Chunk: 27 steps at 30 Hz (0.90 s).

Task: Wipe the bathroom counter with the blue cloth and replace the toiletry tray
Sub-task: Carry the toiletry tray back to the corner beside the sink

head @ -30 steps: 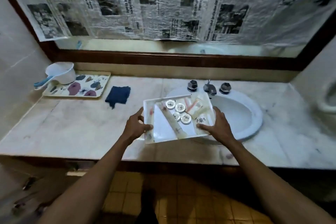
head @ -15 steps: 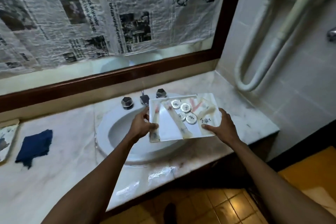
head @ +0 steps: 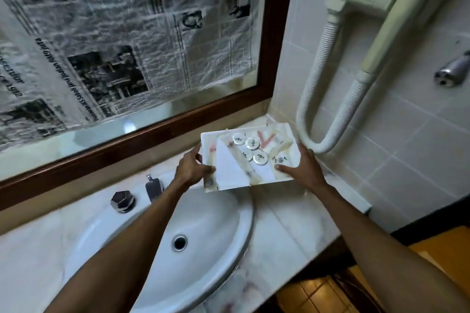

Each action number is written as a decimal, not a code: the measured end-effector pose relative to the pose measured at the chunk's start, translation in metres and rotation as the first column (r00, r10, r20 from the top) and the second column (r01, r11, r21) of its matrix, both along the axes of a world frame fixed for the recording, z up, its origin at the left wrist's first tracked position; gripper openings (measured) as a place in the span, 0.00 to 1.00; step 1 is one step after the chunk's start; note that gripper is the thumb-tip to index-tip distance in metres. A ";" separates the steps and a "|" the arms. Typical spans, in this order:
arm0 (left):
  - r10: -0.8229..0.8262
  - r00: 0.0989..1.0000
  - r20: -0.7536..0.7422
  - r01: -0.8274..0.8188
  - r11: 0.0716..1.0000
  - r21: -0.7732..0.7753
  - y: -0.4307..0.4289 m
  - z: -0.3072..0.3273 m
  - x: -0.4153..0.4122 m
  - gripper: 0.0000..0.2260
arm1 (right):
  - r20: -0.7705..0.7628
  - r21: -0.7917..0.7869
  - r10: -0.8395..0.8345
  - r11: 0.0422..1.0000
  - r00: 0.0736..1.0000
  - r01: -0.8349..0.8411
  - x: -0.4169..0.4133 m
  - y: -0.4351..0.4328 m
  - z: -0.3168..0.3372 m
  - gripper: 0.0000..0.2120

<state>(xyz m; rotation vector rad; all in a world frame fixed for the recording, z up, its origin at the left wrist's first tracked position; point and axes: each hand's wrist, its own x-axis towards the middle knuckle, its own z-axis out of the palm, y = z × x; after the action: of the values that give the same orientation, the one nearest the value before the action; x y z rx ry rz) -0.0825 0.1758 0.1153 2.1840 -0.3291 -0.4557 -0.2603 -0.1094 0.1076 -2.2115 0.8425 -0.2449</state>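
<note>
The white toiletry tray [head: 234,175] is held in the air over the right end of the marble counter [head: 284,241], close to the corner by the tiled wall. It carries several round white soaps [head: 252,143], wrapped sachets and a long wrapped item. My left hand [head: 192,169] grips the tray's left edge, thumb on top. My right hand [head: 298,169] grips its right front corner. The tray tilts slightly toward me. The blue cloth is out of view.
A white oval sink [head: 193,234] lies below my left arm, with a tap [head: 152,187] and a knob [head: 122,201] behind it. A wall hairdryer's hose [head: 315,109] loops beside the tray. The newspaper-covered mirror [head: 127,46] stands behind the counter.
Both hands carried the tray from above the sink rightward to the counter's right corner. My view swung right, so the blue cloth and the patterned tray dropped out of sight.
</note>
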 end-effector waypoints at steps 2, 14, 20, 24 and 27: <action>0.009 1.000 -0.005 -0.009 1.000 -0.007 -0.012 -0.013 0.020 0.38 | -0.018 0.012 0.009 1.000 1.000 -0.009 0.020 -0.012 -0.006 0.48; 0.148 0.988 -0.052 -0.137 0.975 0.172 -0.091 -0.065 0.085 0.33 | -0.214 0.089 0.231 0.972 0.949 -0.217 0.122 -0.091 -0.053 0.69; 0.174 0.983 -0.059 -0.153 0.954 0.259 -0.122 -0.093 0.100 0.34 | -0.286 0.133 0.298 0.954 0.911 -0.271 0.154 -0.122 -0.084 0.74; 0.209 0.975 -0.073 -0.178 0.937 0.299 -0.139 -0.107 0.103 0.37 | -0.306 0.143 0.322 0.946 0.896 -0.291 0.170 -0.136 -0.090 0.72; 0.255 0.963 -0.087 -0.216 0.923 0.317 -0.149 -0.120 0.103 0.42 | -0.316 0.115 0.316 0.949 0.895 -0.295 0.179 -0.146 -0.095 0.72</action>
<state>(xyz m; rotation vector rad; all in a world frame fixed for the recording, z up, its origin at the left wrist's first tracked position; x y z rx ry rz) 0.0206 0.0268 -0.0047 2.4413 0.0833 -0.5338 -0.0815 -0.2549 0.0126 -2.3191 0.6471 0.3120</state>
